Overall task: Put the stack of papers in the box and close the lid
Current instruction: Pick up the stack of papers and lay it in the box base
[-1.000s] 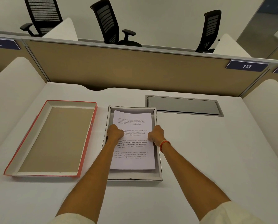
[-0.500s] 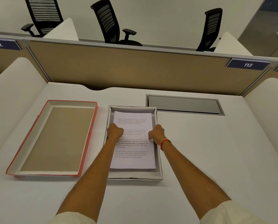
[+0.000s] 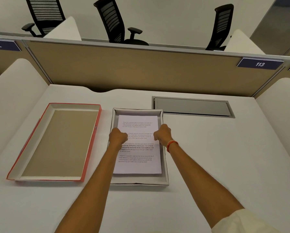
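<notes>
A white stack of printed papers [image 3: 138, 149] lies flat inside the shallow grey-white box [image 3: 141, 182] at the middle of the desk. My left hand [image 3: 117, 136] rests curled on the stack's left edge, and my right hand [image 3: 162, 134], with an orange wristband, is curled on its right edge. Whether the fingers pinch the sheets is hidden under the knuckles. The red-edged lid [image 3: 56, 142] lies upside down to the left of the box, its brown inside facing up.
A grey metal cable flap [image 3: 191, 107] is set in the white desk [image 3: 216, 157] behind and right of the box. A tan partition [image 3: 141, 69] closes the far side, white side panels flank the desk. Black chairs stand beyond.
Almost nothing has moved: both hands stay on the edges of the stack, which lies in the box as before. The view has shifted very slightly.
</notes>
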The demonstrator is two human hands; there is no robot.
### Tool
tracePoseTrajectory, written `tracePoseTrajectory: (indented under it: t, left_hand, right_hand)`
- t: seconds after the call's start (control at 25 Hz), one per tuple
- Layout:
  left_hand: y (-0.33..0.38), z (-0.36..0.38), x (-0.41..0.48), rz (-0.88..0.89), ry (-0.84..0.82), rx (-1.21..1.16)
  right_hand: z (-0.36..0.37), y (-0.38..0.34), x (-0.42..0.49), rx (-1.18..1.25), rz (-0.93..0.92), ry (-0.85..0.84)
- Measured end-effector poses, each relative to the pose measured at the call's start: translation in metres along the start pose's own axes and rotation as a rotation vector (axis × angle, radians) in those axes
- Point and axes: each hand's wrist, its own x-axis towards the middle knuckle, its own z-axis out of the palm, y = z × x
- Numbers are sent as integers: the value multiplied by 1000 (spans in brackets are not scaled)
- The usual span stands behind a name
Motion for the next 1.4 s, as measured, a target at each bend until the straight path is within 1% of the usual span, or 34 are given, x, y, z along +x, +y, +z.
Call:
tracePoseTrajectory:
  t: [0.12,0.24,0.4,0.48,0.6,0.68,0.96,1.12,1.4]
  left_hand:
    - [1,-7,-27,-54,-9,-172]
    - [-6,-16,-58,-134,-30,-447]
    - [-36,-15,-99,-328,-185,-709]
    - [-50,-15,-116,-419,-229,-837]
    - [-61,-13,-131,-557,-298,-1032]
    - [-61,-8,-136,-620,-304,-1120]
    - [-54,-1,-127,-662,-305,-1311]
    - [-51,9,-122,-707,-332,-1321]
    - [-57,24,-105,-752,-343,-1251]
  right_hand:
    - [-8,-20,7,-48,-68,22]
    - [-11,-45,16,-100,-175,24]
    - [-8,-69,26,-258,-412,-27]
    - [-6,-77,33,-330,-498,-60]
    - [-2,-86,46,-405,-565,-109]
    - [2,-89,54,-447,-584,-140]
    - [15,-86,73,-572,-610,-182]
    - [20,-86,82,-604,-623,-196]
    - [31,-84,99,-642,-652,-235]
